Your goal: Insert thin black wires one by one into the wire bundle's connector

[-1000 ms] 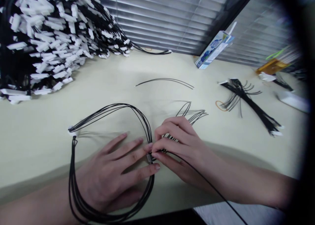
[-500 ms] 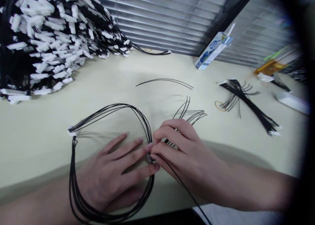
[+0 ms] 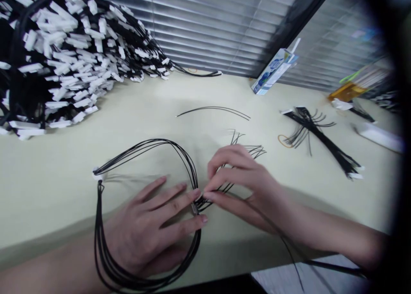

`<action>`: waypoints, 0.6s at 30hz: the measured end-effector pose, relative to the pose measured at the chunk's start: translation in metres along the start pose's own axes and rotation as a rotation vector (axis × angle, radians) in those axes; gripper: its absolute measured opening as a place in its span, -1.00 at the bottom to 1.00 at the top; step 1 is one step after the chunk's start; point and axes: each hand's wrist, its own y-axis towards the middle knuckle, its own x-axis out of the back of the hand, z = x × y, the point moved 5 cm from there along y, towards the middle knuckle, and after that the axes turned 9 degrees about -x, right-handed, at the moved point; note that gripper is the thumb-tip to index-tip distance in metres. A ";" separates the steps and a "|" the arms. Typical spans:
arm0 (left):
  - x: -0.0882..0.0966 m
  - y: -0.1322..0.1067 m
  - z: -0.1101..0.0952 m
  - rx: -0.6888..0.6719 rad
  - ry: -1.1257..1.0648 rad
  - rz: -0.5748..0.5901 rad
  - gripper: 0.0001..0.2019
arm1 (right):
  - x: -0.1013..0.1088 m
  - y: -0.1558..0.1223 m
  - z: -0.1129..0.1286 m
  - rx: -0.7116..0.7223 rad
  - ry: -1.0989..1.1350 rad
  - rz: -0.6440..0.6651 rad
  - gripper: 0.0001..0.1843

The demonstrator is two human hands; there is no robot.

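My left hand (image 3: 150, 227) lies with its fingers spread. Two of its fingertips press on a looped bundle of black wires (image 3: 154, 140), either side of a small connector (image 3: 194, 208) that several wires enter. My right hand (image 3: 239, 184) is closed in a pinch just right of that connector. A thin black wire (image 3: 290, 253) trails from under it toward the lower right; its end at the fingertips is too small to make out. Loose wire ends (image 3: 255, 150) fan out beyond the right hand. A white connector (image 3: 98, 174) sits at the loop's left end.
A large heap of black cables with white connectors (image 3: 75, 67) fills the back left. Two loose wires (image 3: 213, 108) lie mid-table. A blue-and-white carton (image 3: 272, 73) stands by the blinds. Bundled cables (image 3: 324, 137) and a rubber band (image 3: 285, 141) are at the right.
My right hand has shifted slightly right and opened a gap from the left fingertips, showing wires by the connector. The trailing wire has swung right. My left hand stays in place.
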 end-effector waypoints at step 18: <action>0.000 0.000 0.001 -0.008 0.041 -0.073 -0.61 | 0.116 0.029 -0.202 -0.517 -0.388 -0.329 -0.61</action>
